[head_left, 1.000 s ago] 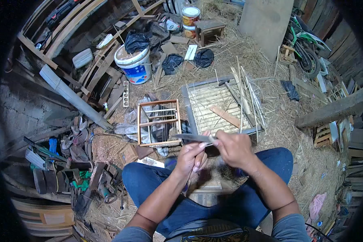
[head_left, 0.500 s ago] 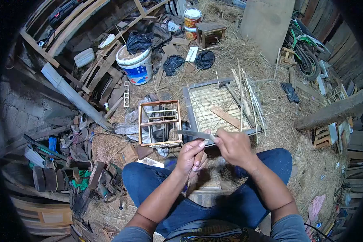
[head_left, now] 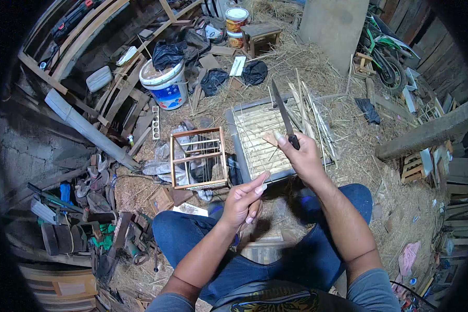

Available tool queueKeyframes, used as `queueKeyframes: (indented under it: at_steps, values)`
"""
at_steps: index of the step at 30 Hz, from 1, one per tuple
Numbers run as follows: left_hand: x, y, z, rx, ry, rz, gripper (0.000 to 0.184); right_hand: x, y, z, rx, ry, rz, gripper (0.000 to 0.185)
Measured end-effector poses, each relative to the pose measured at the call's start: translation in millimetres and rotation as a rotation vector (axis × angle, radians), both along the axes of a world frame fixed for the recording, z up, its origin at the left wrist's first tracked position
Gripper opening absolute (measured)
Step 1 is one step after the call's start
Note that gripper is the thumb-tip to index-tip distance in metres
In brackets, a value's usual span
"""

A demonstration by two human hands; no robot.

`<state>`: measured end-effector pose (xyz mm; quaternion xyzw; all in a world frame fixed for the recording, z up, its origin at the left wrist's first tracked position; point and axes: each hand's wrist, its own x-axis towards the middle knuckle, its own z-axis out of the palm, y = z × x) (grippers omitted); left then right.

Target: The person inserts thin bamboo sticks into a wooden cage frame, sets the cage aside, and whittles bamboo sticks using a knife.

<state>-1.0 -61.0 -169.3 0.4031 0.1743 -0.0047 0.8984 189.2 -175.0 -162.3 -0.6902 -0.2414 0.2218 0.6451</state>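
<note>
My right hand is closed round the black handle of a knife, its blade pointing up and away over the slatted panel. Lower and to the left, my left hand has its thumb and fingers pressed together; whatever thin thing they may pinch is too small to make out. The two hands are apart. Just beyond my left hand stands a small wooden frame with thin bars. Thin strips of wood lie on the right part of the panel.
A white bucket with a black bag on top stands at the upper left. Beyond it are stacked tubs and a small wooden stool. A thick beam lies at the right. Straw and shavings cover the floor.
My right hand has moved away from my left hand, and the knife has swung from pointing left to pointing up and away. The view has shifted slightly.
</note>
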Motion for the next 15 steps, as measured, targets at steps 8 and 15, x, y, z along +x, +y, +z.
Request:
queueKeyframes:
  at_steps: [8, 15]
  values:
    - [4, 15, 0, -0.182, -0.045, 0.099, 0.04, -49, -22, 25, -0.473, -0.7, 0.185, 0.032]
    - [1, 18, 3, -0.241, -0.041, 0.087, 0.04, -46, -22, 25, -0.425, -0.896, 0.219, 0.029]
